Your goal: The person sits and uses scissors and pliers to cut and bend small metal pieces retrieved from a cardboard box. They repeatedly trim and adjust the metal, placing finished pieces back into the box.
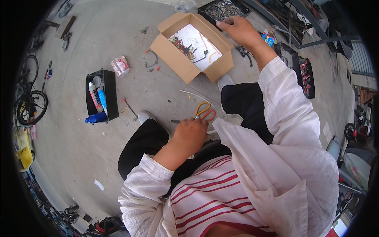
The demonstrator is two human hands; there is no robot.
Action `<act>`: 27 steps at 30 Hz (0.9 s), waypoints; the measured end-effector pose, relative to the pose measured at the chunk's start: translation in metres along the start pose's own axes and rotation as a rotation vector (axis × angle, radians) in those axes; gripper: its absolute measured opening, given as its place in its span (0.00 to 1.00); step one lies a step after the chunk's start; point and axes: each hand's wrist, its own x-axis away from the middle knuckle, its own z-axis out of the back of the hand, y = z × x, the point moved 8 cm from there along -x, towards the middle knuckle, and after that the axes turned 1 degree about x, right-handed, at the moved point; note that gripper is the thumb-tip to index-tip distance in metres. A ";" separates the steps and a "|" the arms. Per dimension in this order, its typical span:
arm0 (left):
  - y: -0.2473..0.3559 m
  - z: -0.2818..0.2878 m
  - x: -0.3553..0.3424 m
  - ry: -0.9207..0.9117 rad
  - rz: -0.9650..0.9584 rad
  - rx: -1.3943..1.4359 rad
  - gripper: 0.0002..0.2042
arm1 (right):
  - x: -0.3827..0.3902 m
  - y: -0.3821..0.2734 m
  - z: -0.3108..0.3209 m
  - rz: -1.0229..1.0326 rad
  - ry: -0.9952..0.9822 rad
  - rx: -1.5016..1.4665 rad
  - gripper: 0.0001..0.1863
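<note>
Outdoor repair yard: concrete floor, parts trays, bicycles.

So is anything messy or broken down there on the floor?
A bit messy, yes. Small bits lie loose on the concrete floor around the open cardboard box: a crumpled wrapper, a curled wire, a white strip. The orange-handled scissors lie by the left hand. Nothing looks broken.
</note>
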 end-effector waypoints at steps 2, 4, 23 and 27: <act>-0.002 -0.003 0.002 0.004 0.012 0.002 0.18 | -0.003 0.006 -0.009 -0.028 -0.014 0.022 0.26; 0.000 0.004 -0.001 0.032 0.003 0.004 0.17 | -0.025 0.032 -0.018 -0.058 -0.068 0.060 0.25; -0.070 0.036 -0.037 0.044 0.197 0.195 0.18 | -0.142 0.244 -0.257 -0.116 -0.523 0.548 0.16; -0.086 0.043 -0.050 -0.046 0.228 0.224 0.19 | -0.126 0.278 -0.284 -0.308 -0.372 0.356 0.18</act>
